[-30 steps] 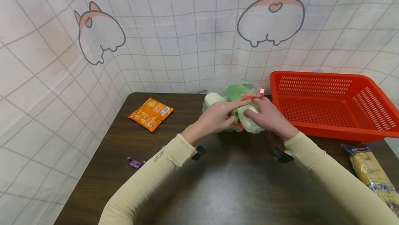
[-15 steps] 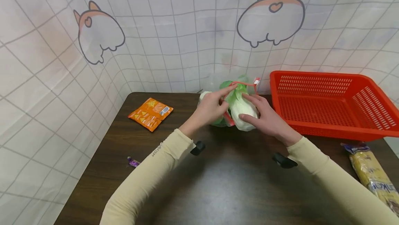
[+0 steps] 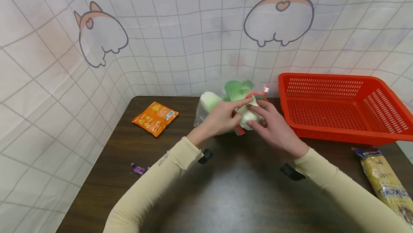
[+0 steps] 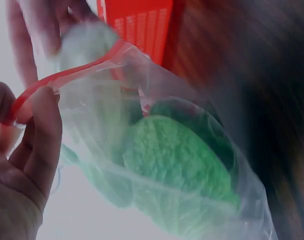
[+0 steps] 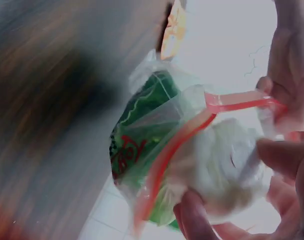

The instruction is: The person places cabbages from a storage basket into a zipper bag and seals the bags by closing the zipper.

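A clear zip bag [image 4: 206, 200] with a red zip strip [image 4: 67, 75] stands at the table's back, in front of the cloth. My left hand [image 3: 222, 116] pinches the strip at the mouth, seen closely in the left wrist view. My right hand [image 3: 272, 123] grips the white base of a leafy cabbage [image 5: 226, 170], thumb and fingers around it. That base is at the mouth; green leaves [image 4: 176, 155] show through the plastic. Another pale vegetable [image 3: 209, 100] lies in the bag's left part, partly covered by my left hand.
Right of the bag stands a red perforated basket [image 3: 351, 138]. A yellow packet [image 3: 385, 182] lies below it at the right edge. An orange packet [image 3: 155, 118] lies at the back left, a small purple-wrapped candy [image 3: 139, 169] nearer. White grid-patterned cloth [image 3: 180, 39] hangs behind.
The cabbage's leafy end has tipped back and left, into the bag's mouth, and less of its white part shows. The bag has spread leftward, uncovering the pale vegetable. Both hands keep their holds.
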Motion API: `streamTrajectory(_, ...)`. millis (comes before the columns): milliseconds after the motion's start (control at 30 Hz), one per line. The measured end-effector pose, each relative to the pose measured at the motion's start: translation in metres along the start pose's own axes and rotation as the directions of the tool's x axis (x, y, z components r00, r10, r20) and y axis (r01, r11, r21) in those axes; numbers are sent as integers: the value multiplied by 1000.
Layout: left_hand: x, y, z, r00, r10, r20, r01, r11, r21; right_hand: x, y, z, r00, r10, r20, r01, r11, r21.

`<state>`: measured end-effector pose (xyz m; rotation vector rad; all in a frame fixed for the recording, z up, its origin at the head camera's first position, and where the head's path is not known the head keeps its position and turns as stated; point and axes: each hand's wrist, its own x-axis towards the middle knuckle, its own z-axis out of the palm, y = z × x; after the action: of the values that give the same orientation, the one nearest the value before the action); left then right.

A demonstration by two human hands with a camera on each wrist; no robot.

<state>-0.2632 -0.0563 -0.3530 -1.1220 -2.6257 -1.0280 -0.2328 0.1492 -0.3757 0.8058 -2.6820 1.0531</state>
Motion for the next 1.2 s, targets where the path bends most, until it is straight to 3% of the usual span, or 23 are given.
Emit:
streamTrajectory(100, -2, 7, 2, 997, 67, 37, -67, 998, 0, 7, 2, 7, 998, -21, -52, 20, 1000, -14)
streamTrajectory(167, -3, 9, 1, 997, 66, 44, -65, 998, -19, 10, 5, 11, 996, -22, -83, 20, 1000, -19)
streamTrajectory(300, -1, 6, -6, 998, -47, -33, 46, 998, -43, 11, 11, 13, 991, 7, -136, 2, 998, 70)
streamTrajectory(400, -1, -1, -16, 983, -147, -111, 140, 988, -70, 11, 13, 8, 984, 17, -176, 9, 990, 142)
streamTrajectory(533, -2, -9, -25, 974, -186, -130, 172, 979, -111, 12, 16, -5, 970, 92, -225, -51, 982, 181)
streamTrajectory(633, -2, -10, -27, 977, -181, -113, 166, 978, -128, 15, 22, -14, 959, 207, -192, -151, 951, 271)
streamTrajectory(733, -3, -10, -27, 980, -177, -90, 166, 978, -124, 19, 27, -19, 954, 283, -101, -230, 904, 361)
streamTrajectory(967, -8, -12, -28, 991, -117, -70, 106, 985, -138, 33, 29, -21, 939, 316, 135, -339, 792, 508)
streamTrajectory(1067, -11, -14, -35, 994, -85, -64, 72, 982, -172, 34, 25, -25, 941, 312, 131, -330, 761, 558)
streamTrajectory(1200, -18, -17, -45, 995, -74, -71, 56, 973, -223, 35, 22, -33, 949, 304, 84, -294, 757, 583)
